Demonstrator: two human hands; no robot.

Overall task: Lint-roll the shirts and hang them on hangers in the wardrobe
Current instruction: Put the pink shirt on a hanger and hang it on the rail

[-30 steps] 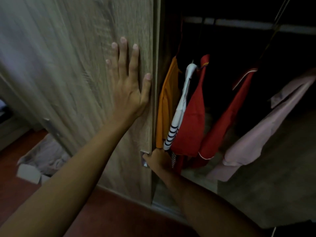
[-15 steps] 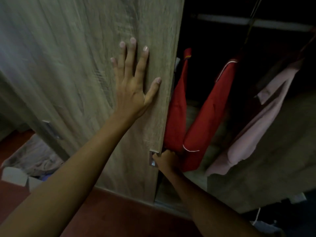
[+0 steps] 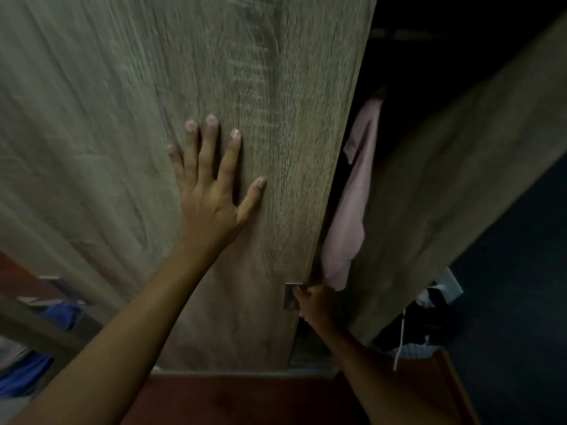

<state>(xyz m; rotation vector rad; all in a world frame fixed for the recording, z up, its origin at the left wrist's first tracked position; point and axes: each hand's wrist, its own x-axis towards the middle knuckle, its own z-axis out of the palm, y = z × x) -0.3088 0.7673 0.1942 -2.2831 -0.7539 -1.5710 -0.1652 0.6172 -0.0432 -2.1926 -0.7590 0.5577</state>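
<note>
The wardrobe door (image 3: 276, 87) leaves a narrow gap at right, with a pink shirt (image 3: 352, 204) hanging inside. The left hand (image 3: 211, 191) presses it flat, fingers spread; the right hand (image 3: 316, 305) curls round its handle (image 3: 290, 297). Likely closing: next, slide without trapping cloth.
</note>
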